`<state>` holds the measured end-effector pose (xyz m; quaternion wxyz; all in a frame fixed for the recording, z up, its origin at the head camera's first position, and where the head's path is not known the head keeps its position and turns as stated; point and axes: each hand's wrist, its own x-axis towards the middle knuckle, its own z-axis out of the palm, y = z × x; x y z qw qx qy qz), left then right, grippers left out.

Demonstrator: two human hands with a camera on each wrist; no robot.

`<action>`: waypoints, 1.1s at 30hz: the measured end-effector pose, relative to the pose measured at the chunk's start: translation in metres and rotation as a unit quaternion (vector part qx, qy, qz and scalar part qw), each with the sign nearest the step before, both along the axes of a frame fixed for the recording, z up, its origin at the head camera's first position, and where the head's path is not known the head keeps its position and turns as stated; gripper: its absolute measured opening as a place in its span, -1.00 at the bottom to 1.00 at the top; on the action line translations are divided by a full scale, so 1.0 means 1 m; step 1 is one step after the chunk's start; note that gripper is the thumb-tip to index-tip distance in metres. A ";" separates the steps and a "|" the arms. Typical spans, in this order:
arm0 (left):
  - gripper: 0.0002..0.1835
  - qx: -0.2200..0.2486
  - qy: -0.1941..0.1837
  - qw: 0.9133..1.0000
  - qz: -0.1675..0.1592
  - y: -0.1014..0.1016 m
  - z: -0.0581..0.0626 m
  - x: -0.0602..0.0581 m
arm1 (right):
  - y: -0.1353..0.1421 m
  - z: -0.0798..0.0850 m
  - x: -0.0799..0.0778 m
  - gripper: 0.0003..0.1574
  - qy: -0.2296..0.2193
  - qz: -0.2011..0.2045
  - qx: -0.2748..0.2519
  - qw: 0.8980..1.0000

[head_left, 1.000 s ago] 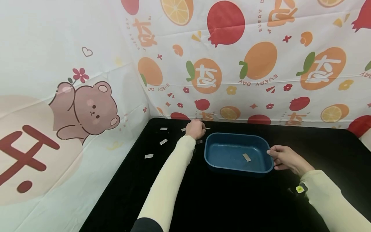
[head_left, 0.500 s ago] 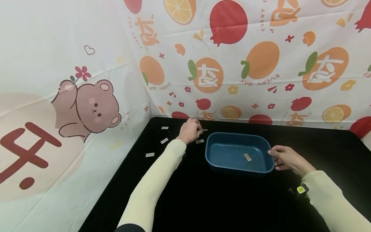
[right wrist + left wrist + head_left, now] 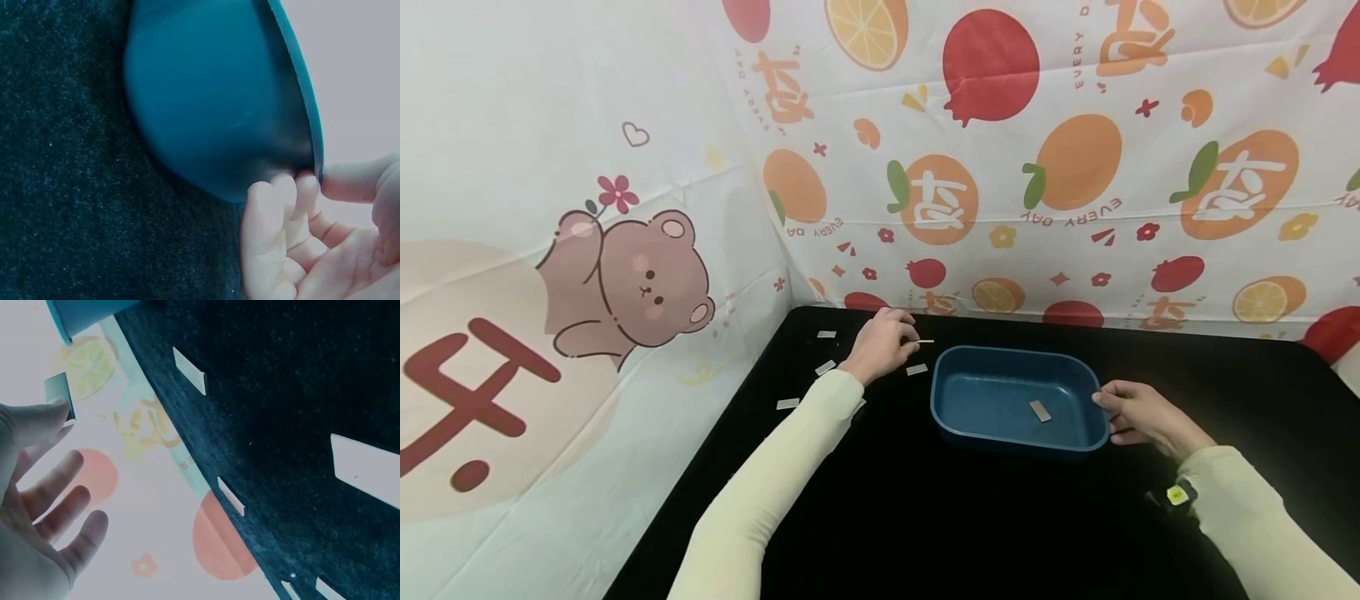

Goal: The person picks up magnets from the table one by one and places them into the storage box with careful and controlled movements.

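Between thumb and index finger, my left hand [image 3: 880,346] pinches a small, thin rectangular tile [image 3: 57,389], seen nearly edge-on in the head view. Its other fingers are loosely bent. This hand is to the left of a blue plastic basin [image 3: 1015,440], above the far part of the black table. My right hand [image 3: 1146,417] grips the basin's right end, thumb at the rim [image 3: 306,87] and fingers against the outside wall. A single similar tile [image 3: 1041,411] lies inside the basin, toward its right side.
Several pale tiles lie scattered over the table's left part, including one tile [image 3: 917,369] near the basin and another tile [image 3: 787,404] near the left edge. My left sleeve [image 3: 775,483] partly covers one more. A fruit-printed cloth [image 3: 1000,167] hangs behind the table.
My left hand has drawn back slightly to the left with the pinched tile, uncovering a tile beside the basin. The right hand keeps its grip on the basin, which stays in place.
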<state>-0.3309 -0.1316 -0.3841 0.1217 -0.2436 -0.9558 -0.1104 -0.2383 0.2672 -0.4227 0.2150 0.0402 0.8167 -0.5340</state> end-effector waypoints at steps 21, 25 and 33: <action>-0.87 -0.006 0.023 0.998 -0.064 -0.004 0.024 0.021 | -0.002 0.006 0.001 -0.57 -0.001 -0.005 0.007 1.000; -0.89 -0.005 0.030 0.997 -0.072 0.000 0.028 0.023 | -0.001 0.008 0.000 -0.56 0.003 0.000 0.009 1.000; -0.87 -0.015 0.038 0.994 -0.098 0.012 0.028 0.029 | -0.004 0.006 0.001 -0.56 0.001 -0.001 0.015 1.000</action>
